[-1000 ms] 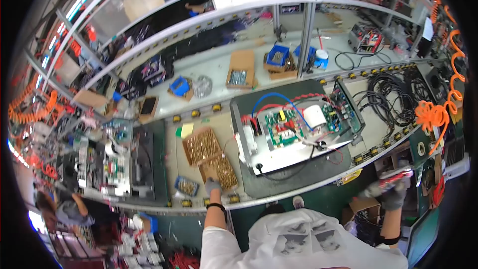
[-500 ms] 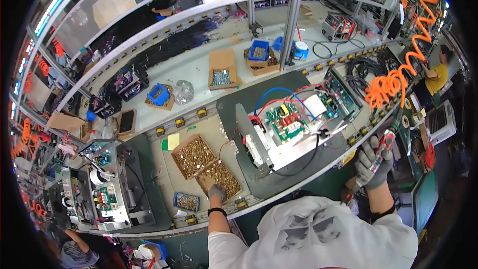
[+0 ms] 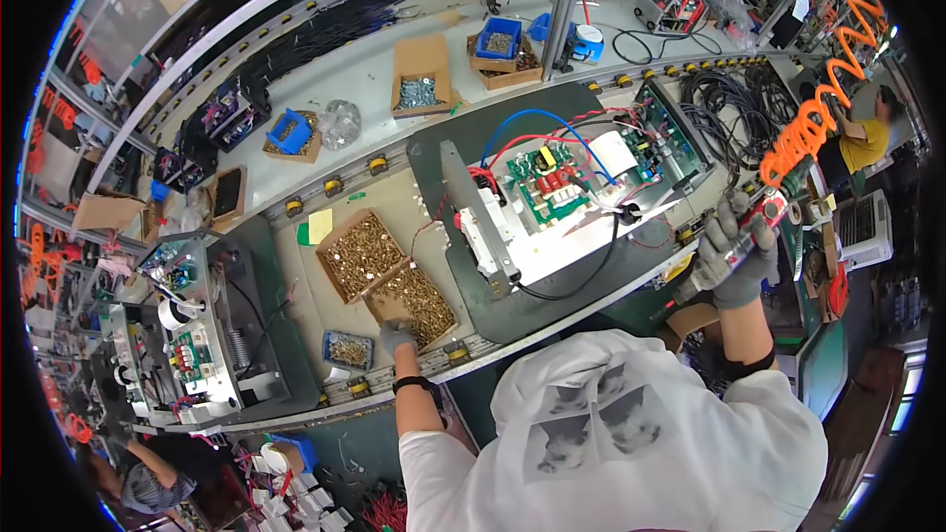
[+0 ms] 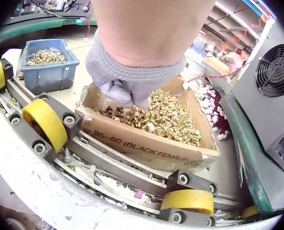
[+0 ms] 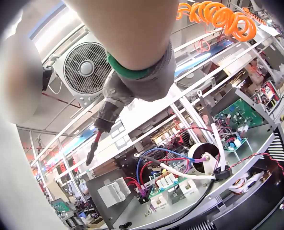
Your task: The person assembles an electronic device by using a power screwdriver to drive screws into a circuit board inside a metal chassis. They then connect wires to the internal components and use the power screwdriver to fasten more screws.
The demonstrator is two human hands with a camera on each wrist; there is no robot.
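Note:
My gloved left hand (image 3: 397,335) reaches into the near cardboard box of brass-coloured screws (image 3: 422,303), at its near left corner. In the left wrist view the fingers (image 4: 117,93) curl down to the screws beside the box wall; what lies between the fingertips is hidden. On the right, my gloved right hand (image 3: 737,261) grips a red and grey power screwdriver (image 3: 767,217), raised beside the bench edge. Its tip points down and left. In the right wrist view the dark tip (image 5: 91,151) overlaps the background above the opened metal unit (image 5: 180,191) with circuit boards and wires.
A second box of brass screws (image 3: 360,256) adjoins the near one. The small blue bin (image 3: 348,349) holds more fasteners. Another opened unit (image 3: 197,355) stands at left. Yellow rollers (image 4: 45,123) line the bench edge, and an orange coiled hose (image 3: 800,143) hangs at right.
The right hand has come up and left with the screwdriver, closer to the bench edge. The left hand stays at the near screw box, now by its near left corner. The head view has shifted.

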